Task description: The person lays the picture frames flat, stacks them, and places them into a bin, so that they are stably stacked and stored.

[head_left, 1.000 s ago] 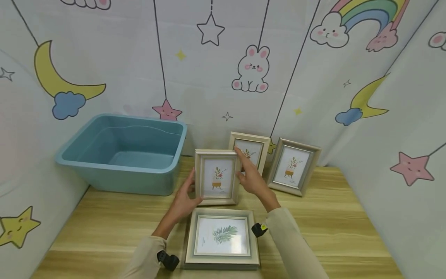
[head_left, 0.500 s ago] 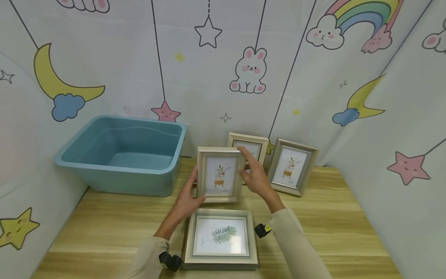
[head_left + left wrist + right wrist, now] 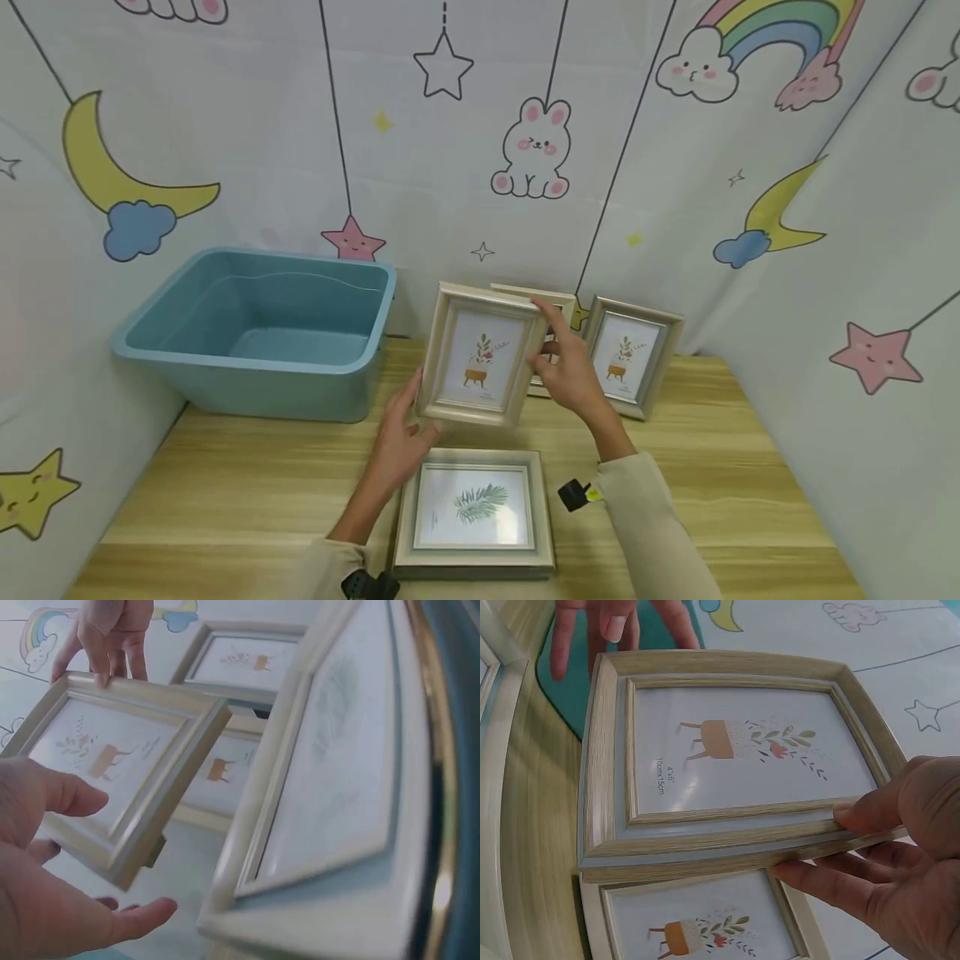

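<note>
Head view: beige plant-print picture frame (image 3: 480, 358) held up over the wood-grain bench (image 3: 247, 492), tilted sideways, face toward the camera.
Right grip (image 3: 572, 372): clamped on that frame's right side, thumb on front, fingers at edge and behind.
Left grip (image 3: 396, 442): thumb and fingers spread apart by the frame's lower left corner; can't tell whether they touch it.
Print (image 3: 735, 742): plant in orange-brown pot on legs, "10cmx15cm" legible from right wrist.
Cream frame (image 3: 558, 297): standing behind held one, mostly covered in head view, similar picture.
Silver frame (image 3: 633, 358): upright, leaning back, just right of cream frame.
Leaf-print frame (image 3: 480, 507): lying face up on bench, near side, glare at lower right.
Tub (image 3: 247, 360): blue-green plastic, back left of bench, left of held frame.
Backdrop (image 3: 420, 183): white cloth, cartoon moons, stars, rabbit, rainbow.
Sleeves (image 3: 663, 525): beige, small black device (image 3: 576, 495) by each wrist.
</note>
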The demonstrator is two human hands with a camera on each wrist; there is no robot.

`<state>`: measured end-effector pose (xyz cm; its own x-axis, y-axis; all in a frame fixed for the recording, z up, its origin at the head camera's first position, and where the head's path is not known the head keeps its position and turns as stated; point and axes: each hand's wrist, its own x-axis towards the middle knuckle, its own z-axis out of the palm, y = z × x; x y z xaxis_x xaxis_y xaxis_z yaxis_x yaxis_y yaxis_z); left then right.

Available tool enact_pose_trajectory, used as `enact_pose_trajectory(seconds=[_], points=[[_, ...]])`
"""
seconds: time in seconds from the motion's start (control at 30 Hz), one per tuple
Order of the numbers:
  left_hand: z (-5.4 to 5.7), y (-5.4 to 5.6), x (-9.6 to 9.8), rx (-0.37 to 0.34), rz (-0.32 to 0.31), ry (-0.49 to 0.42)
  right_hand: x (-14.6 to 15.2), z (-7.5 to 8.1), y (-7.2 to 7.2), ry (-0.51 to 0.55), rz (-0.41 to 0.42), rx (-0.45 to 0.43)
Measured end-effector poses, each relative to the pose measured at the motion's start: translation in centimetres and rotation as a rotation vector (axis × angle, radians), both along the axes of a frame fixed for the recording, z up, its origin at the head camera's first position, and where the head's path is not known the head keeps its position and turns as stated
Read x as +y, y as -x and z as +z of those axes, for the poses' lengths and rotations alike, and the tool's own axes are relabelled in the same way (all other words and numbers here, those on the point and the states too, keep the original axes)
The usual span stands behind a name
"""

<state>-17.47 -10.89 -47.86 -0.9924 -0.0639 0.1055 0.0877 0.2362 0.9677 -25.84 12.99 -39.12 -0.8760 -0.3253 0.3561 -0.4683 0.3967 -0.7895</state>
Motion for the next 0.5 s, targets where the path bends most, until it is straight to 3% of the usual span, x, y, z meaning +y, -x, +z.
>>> enact_pose_trajectory(seconds=[0.13,0.37,0.43,0.5], points=[[0.1,-1.1,1.0,0.007,0.056,-0.214,0.2,0.8,-0.8,0.086,-0.008,-0.051],[-0.2,-2.5,2.6,0.046,0.015,-0.833,0.2,1.0,-2.2,0.221,-0.029,-0.139],[-0.2,-2.6,2.9,0.08,0.003,-0.93,0.2,0.9,-2.6,0.253,-0.039,-0.159],[-0.2,-2.7,3.1,0.105,0.005,-0.968,0.2,0.8,-3.0,0.28,-0.057,-0.175]])
